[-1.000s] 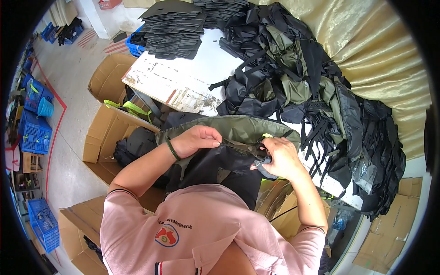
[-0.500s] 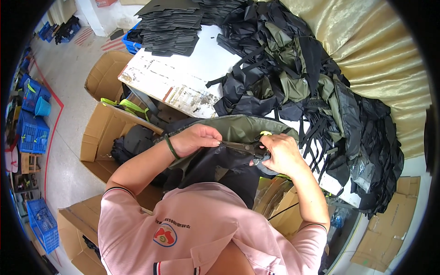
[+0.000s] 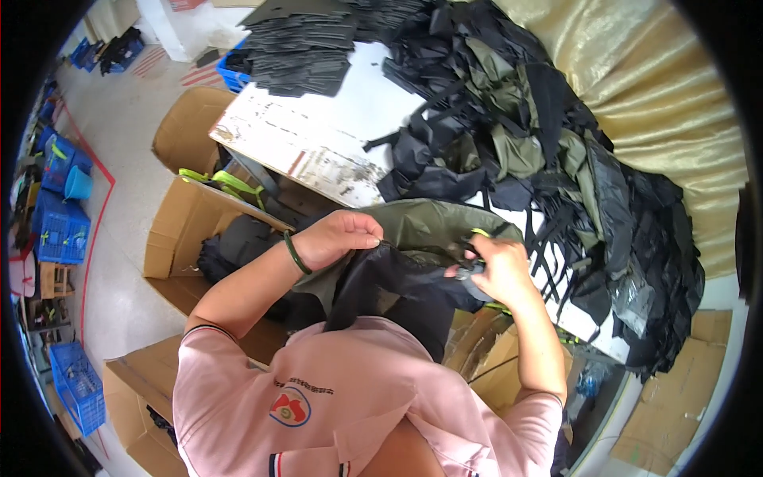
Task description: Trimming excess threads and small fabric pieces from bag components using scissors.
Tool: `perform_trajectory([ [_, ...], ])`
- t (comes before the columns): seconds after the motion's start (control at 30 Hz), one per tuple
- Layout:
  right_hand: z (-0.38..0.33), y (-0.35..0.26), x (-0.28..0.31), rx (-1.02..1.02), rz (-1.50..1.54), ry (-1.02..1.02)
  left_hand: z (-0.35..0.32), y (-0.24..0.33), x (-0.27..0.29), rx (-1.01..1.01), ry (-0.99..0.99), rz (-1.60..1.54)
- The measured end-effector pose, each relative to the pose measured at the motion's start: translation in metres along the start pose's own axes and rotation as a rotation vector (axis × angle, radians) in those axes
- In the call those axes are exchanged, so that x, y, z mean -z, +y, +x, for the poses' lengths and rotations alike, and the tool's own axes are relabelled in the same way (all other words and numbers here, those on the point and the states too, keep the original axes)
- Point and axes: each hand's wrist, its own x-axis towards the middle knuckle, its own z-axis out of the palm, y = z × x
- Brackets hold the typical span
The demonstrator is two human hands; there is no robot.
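Observation:
An olive and black fabric bag piece (image 3: 413,238) lies across my lap at the table's near edge. My left hand (image 3: 342,237), with a green bracelet on the wrist, pinches its upper black edge. My right hand (image 3: 497,266) grips a small tool with a yellow-green handle (image 3: 477,266), pressed against the fabric; its working end is hidden by my fingers. A black flap (image 3: 389,278) hangs down from between my hands.
A big heap of black and olive bag pieces (image 3: 556,167) covers the white table (image 3: 318,135). Stacked black panels (image 3: 302,40) sit at the far end. Open cardboard boxes (image 3: 187,215) stand at my left, blue crates (image 3: 60,230) on the floor, a gold curtain (image 3: 660,95) at the right.
My hands have stayed on the fabric and shifted only slightly. The view has tilted a little.

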Motion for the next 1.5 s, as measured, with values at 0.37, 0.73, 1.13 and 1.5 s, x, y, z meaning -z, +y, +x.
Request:
perform_trajectory([
  [0.37,-0.049,0.059,0.000,-0.482,0.316,0.324,-0.154,0.346,0.186,-1.014,1.307,0.910],
  [0.73,0.003,0.091,-0.048,-0.698,0.354,0.538,-0.004,0.261,0.188,-0.561,0.922,1.262],
  [1.13,0.087,0.149,-0.070,-0.846,0.346,0.561,0.186,0.005,-0.019,-0.560,0.095,1.814],
  [1.5,0.035,0.131,0.072,-0.448,0.919,1.012,0.125,0.162,0.038,-0.488,0.431,0.801],
])
